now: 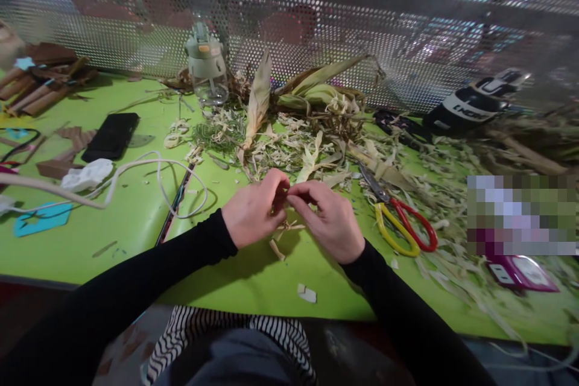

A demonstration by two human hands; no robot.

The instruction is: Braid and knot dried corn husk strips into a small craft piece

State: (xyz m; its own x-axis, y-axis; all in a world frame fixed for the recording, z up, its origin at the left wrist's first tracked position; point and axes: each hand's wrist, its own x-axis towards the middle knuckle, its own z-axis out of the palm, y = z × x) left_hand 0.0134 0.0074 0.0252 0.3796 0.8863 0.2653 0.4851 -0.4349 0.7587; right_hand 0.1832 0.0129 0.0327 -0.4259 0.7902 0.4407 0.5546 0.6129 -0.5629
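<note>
My left hand (257, 208) and my right hand (328, 214) meet over the front middle of the green table, their fingertips pinched close together. What lies between the fingertips is too small and covered to make out. Just below them show pale strips of dried corn husk (289, 227), and I cannot tell whether these hang from my fingers or lie on the table. A short husk piece (277, 250) is under my left hand. Scissors (391, 208) with one yellow and one red handle lie right of my right hand, blades pointing away.
Husk scraps (289, 151) cover the table's (244, 277) back and right. A clear water bottle (208, 66) stands near the mesh panel; a black bottle (474, 102) leans right. Phone (111, 136), white cable (158, 175) and power strip (87, 175) lie left.
</note>
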